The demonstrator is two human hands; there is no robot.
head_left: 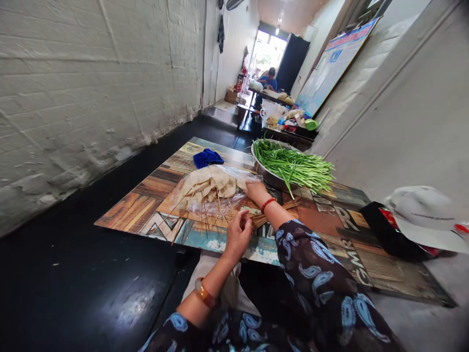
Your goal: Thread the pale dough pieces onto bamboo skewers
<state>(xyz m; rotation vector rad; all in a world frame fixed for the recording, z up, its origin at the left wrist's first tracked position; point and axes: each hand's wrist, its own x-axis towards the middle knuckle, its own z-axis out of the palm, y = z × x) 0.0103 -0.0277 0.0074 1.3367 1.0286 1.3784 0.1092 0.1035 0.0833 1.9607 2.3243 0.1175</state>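
A pile of flat, pale, skewered sheets (210, 186) lies on a clear plastic bag (234, 171) on the patterned table (124, 208), with thin sticks pointing toward me. My right hand (256, 192) is at the right end of the pile, against the bag; its fingertips are hidden. My left hand (239, 232) is held above the table's near edge, fingers curled and thumb near them; whatever is between them is too small to make out. Loose wooden skewers (261, 220) lie beneath and beside my right wrist.
Behind my right hand stands a metal bowl (273, 180) of long green stalks (300, 164). A blue cloth (207, 158) lies behind the pile. At the right is a white cap (421, 212) on a black box (390, 234). Far back, a person in blue (270, 80) sits at another table.
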